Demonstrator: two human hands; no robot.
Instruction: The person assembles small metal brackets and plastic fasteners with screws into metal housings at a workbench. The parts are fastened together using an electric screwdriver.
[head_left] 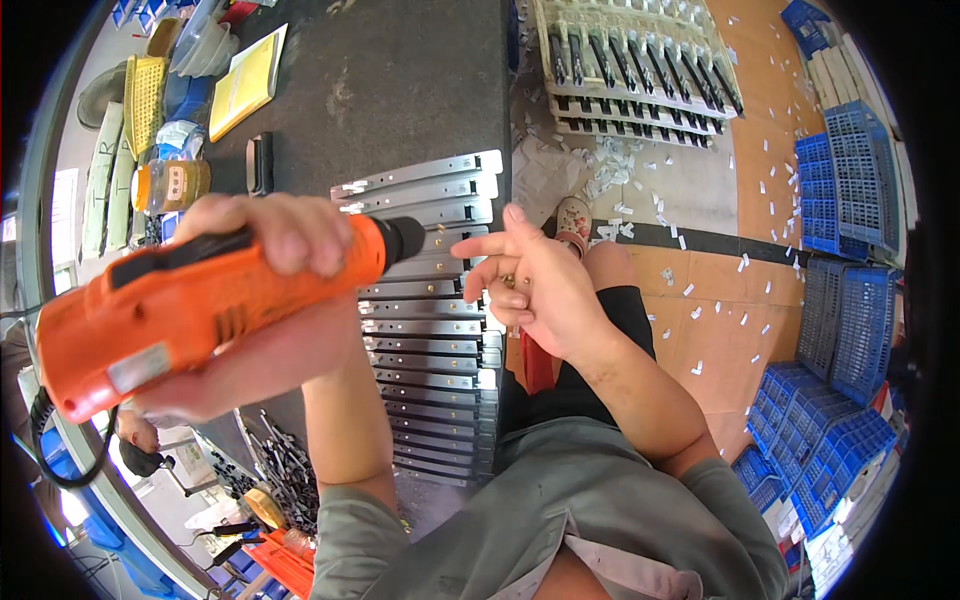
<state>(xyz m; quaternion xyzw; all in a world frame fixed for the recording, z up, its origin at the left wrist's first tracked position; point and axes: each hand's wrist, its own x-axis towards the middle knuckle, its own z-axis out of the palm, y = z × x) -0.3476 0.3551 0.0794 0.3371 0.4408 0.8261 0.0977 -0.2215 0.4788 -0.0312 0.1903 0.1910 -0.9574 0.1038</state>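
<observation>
My left hand [295,235] is wrapped round an orange electric screwdriver [205,315] with a black nose and a cord at its rear end. Its nose points right, over a row of metal drawer slides [415,345] laid side by side on the dark bench. Small brass-coloured screws sit on several of the slides. Just right of the nose, my right hand [550,285] holds a few small brass screws [509,283] in its palm, under curled fingers. Its thumb and index finger are held apart, near the slides' right ends.
On the dark bench [400,90] lie a yellow booklet [248,82] and a black block [260,163]. A jar [172,187] and a yellow basket [146,100] stand left. Racks of black parts [640,70] are beyond the bench edge; blue crates [850,180] line the right. Another person is at lower left.
</observation>
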